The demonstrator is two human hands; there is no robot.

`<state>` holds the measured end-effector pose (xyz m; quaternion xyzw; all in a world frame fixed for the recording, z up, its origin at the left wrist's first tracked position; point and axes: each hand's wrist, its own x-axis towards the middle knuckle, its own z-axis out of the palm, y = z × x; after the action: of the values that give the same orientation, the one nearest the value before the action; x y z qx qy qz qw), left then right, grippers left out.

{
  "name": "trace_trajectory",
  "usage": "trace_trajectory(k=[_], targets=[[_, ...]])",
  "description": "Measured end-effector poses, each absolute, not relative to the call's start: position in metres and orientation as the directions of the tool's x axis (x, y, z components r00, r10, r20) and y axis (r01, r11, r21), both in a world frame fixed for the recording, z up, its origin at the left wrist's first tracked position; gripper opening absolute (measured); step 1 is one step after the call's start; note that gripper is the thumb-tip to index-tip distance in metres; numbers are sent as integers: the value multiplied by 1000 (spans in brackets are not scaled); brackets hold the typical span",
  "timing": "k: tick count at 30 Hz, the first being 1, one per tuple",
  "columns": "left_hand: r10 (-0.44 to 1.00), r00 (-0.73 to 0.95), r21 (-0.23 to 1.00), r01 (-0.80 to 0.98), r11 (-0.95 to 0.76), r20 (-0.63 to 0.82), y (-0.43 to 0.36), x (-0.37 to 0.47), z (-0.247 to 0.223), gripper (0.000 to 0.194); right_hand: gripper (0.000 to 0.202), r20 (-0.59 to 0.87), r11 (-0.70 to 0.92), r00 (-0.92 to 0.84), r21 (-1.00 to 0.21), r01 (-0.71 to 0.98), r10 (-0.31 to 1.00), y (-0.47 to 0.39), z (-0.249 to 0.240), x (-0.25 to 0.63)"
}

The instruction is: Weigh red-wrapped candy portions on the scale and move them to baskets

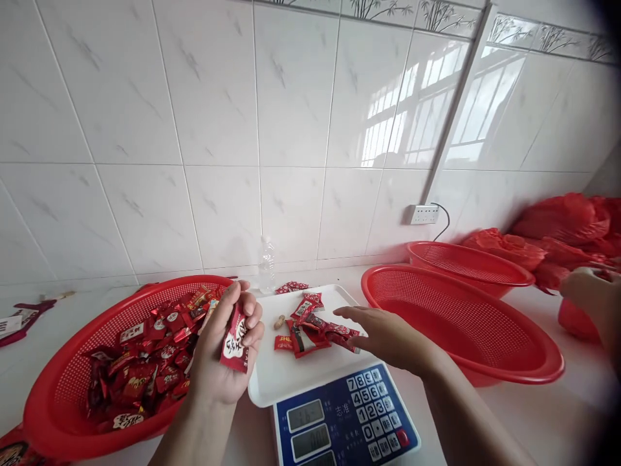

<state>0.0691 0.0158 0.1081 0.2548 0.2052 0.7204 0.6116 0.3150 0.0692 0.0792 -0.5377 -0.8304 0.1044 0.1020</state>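
Note:
My left hand (220, 353), palm up, has its fingers curled round a red candy packet (235, 343) with white and black print. It is between the red basket of candies and the weighing tray. My right hand (376, 333) reaches over the tray's right edge, fingers stretched out and apart, just beside the wrapped candies (310, 333) lying there. Whether its fingertips touch them I cannot tell. The white tray (272, 382) sits on a blue digital scale (339, 414). A peanut (279, 321) lies left of the candies on the tray.
A red basket (53, 388) of wrapped candies stands left. Two red baskets (553, 369) are at right, one behind the other. Red plastic bags (557, 220) pile at far right, near another person's hand (592, 291). A clear bottle (266, 265) stands by the tiled wall.

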Motion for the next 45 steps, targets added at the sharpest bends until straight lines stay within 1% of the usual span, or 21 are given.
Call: trace_trajectory(k=[3,5,8,10,12,13,15,17,19,23,25,26,28,30,31,33,36,38,40,41,45], targets=[[994,-82,552,-826,-111,77,17,68,109,27,46,54,346,-343,-231,909,938,73,68,308],[997,-56,532,-844,-76,54,17,67,109,33,43,77,325,-316,-233,916,946,76,63,303],[998,-45,524,-849,-64,49,18,66,107,31,38,137,286,-258,-260,922,956,76,61,298],[995,-79,561,-821,-100,61,21,68,102,24,34,190,273,-223,-302,913,956,72,64,294],[982,-148,646,-740,-188,117,25,73,94,17,31,224,304,-234,-361,882,946,63,69,289],[968,-190,698,-670,-252,166,26,77,89,17,31,226,350,-276,-427,834,934,57,70,285],[927,-251,798,-477,-369,279,28,85,79,24,35,229,451,-400,-609,652,887,42,72,276],[897,-268,865,-273,-421,352,28,94,69,31,43,262,495,-493,-755,430,829,26,70,264],[894,-243,897,-146,-418,377,26,103,60,35,44,299,500,-504,-802,328,810,14,66,253],[920,-131,910,-150,-386,368,27,116,46,35,19,340,492,-428,-810,319,838,8,58,243],[937,-70,922,-168,-349,342,30,118,42,36,13,366,501,-389,-796,340,846,13,53,247],[940,-49,925,-166,-341,338,31,117,42,37,15,395,523,-367,-763,380,842,16,50,252],[930,-61,920,-138,-367,363,34,112,45,41,19,482,577,-322,-624,527,815,23,43,264],[902,-136,902,-82,-423,410,35,102,52,43,21,541,591,-319,-460,662,778,28,35,276],[884,-181,893,-58,-447,431,36,96,56,42,21,546,594,-336,-408,693,767,30,32,281],[862,-245,880,-60,-470,444,37,85,64,40,23,535,624,-395,-359,694,747,30,25,288],[847,-297,851,-161,-500,441,37,73,73,33,28,512,692,-508,-274,668,693,29,18,293],[838,-316,824,-222,-522,445,36,69,77,31,28,502,705,-543,-214,677,673,29,17,294],[828,-323,804,-248,-541,458,33,68,82,31,27,511,689,-528,-195,698,678,31,20,295],[826,-323,799,-251,-546,463,31,68,83,31,27,514,675,-508,-210,707,692,34,24,295],[825,-323,804,-238,-545,464,24,68,89,34,36,443,607,-450,-325,725,775,61,41,290]])
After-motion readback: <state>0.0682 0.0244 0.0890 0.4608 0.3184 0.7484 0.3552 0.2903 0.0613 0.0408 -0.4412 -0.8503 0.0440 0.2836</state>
